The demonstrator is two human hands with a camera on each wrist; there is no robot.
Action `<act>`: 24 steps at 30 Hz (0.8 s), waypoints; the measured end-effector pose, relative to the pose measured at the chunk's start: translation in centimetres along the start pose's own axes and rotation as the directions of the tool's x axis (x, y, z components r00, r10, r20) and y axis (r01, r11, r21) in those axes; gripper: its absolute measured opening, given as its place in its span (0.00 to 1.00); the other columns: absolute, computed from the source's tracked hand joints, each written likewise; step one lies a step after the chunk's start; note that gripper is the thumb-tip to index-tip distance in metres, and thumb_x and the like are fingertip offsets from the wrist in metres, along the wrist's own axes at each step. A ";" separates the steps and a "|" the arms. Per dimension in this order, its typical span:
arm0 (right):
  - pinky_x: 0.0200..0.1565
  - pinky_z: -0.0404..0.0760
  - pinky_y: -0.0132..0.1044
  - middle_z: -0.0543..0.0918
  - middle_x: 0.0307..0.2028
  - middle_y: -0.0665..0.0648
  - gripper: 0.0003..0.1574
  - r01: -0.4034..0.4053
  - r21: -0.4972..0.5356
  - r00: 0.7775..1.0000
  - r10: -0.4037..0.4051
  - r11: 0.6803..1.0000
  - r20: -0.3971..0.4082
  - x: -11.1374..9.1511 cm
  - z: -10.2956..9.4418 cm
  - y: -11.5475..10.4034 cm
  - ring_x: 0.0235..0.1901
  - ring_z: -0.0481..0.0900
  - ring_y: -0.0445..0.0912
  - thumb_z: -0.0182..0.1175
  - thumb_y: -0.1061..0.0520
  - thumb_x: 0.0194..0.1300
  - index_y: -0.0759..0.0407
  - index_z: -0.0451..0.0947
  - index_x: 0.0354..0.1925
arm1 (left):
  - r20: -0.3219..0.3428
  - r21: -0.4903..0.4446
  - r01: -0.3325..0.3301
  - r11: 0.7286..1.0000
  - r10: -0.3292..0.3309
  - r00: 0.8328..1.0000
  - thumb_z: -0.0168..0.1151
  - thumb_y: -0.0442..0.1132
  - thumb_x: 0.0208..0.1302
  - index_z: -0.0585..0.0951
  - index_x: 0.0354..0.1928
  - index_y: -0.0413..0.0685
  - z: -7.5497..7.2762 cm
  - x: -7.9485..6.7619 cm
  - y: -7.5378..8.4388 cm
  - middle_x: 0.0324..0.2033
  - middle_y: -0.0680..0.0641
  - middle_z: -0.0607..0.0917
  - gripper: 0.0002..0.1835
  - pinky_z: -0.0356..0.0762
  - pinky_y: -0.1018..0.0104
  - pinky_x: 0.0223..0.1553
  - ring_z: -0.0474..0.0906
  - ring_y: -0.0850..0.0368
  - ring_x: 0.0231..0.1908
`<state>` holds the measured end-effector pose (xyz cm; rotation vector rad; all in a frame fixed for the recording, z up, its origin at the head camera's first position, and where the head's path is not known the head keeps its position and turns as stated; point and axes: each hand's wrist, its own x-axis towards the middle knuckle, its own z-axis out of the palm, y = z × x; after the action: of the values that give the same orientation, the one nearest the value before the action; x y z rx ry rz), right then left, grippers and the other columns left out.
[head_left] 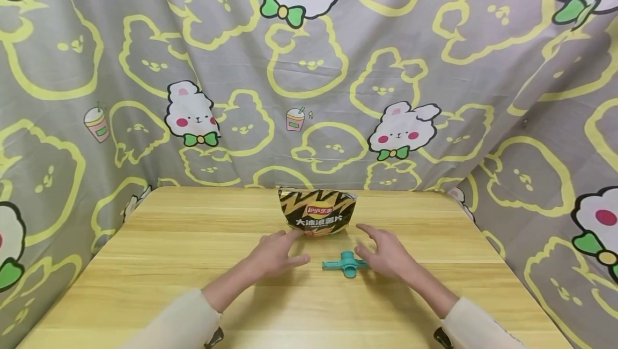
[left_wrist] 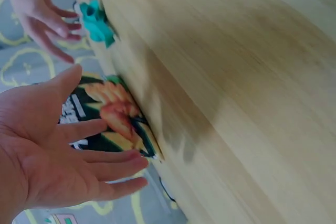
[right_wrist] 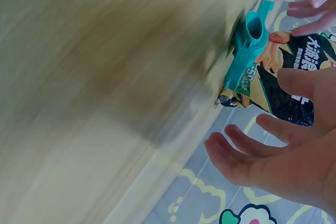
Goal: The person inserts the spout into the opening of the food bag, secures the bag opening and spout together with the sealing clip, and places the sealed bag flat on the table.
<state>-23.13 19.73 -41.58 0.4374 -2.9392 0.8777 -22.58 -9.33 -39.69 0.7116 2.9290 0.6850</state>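
A black and gold Lay's chip bag stands upright on the table, its front turned toward me. In front of it lies a teal plastic clip with a round spout in its middle. My left hand hovers by the bag's lower left, fingers spread and thumb pointing inward. On the other side, my right hand is held with fingers extended, close to the clip's right end. Both palms face inward, and neither hand grips anything. In the right wrist view the clip overlaps the bag.
The wooden table reaches back to a grey curtain printed with yellow outlines and white cartoon animals. The curtain also hangs along the left and right sides.
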 end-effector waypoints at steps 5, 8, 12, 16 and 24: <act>0.53 0.80 0.60 0.79 0.62 0.68 0.33 -0.034 0.035 0.998 0.032 0.999 0.052 -0.1 -0.1 -0.2 0.56 0.80 0.64 0.62 0.52 0.71 0.55 0.70 0.71 | -0.032 -0.025 -0.098 0.995 0.098 0.995 0.66 0.52 0.68 0.75 0.67 0.44 0.6 1.0 1.1 0.58 0.39 0.84 0.31 0.77 0.44 0.60 0.81 0.38 0.57; 0.46 0.83 0.52 0.82 0.57 0.70 0.30 -0.056 0.054 0.996 0.052 0.997 0.069 -0.3 -0.3 -0.4 0.48 0.84 0.57 0.64 0.53 0.70 0.54 0.74 0.68 | -0.036 -0.032 -0.130 0.991 0.129 0.991 0.67 0.50 0.68 0.76 0.67 0.44 1.0 1.6 1.7 0.59 0.41 0.84 0.31 0.78 0.47 0.59 0.82 0.41 0.56; 0.40 0.83 0.46 0.85 0.51 0.69 0.28 -0.052 0.057 0.995 0.047 0.997 0.085 -0.4 -0.4 -0.6 0.39 0.84 0.49 0.66 0.54 0.68 0.57 0.77 0.64 | -0.048 -0.071 -0.146 0.987 0.143 0.989 0.68 0.48 0.67 0.75 0.68 0.43 1.7 2.3 2.4 0.56 0.41 0.86 0.31 0.82 0.53 0.51 0.86 0.47 0.38; 0.39 0.83 0.45 0.87 0.44 0.64 0.26 -0.045 0.055 0.994 0.039 0.997 0.097 -0.5 -0.6 -0.8 0.37 0.85 0.48 0.67 0.53 0.67 0.58 0.80 0.61 | -0.065 -0.153 -0.122 0.981 0.113 0.991 0.69 0.44 0.66 0.75 0.67 0.43 2.3 2.8 2.9 0.57 0.40 0.85 0.30 0.83 0.56 0.45 0.84 0.49 0.31; 0.37 0.82 0.44 0.88 0.36 0.56 0.18 -0.038 0.044 0.990 0.032 0.998 0.137 -0.5 -0.7 -0.6 0.35 0.84 0.47 0.66 0.53 0.67 0.58 0.84 0.53 | 0.008 -0.243 -0.051 0.969 0.054 0.998 0.71 0.38 0.62 0.81 0.62 0.44 3.4 3.5 3.3 0.57 0.41 0.85 0.25 0.84 0.58 0.42 0.85 0.45 0.49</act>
<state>-22.48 19.78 -40.73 0.4675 -3.0645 0.9590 -23.77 -3.76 -41.10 0.7654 2.7534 1.0164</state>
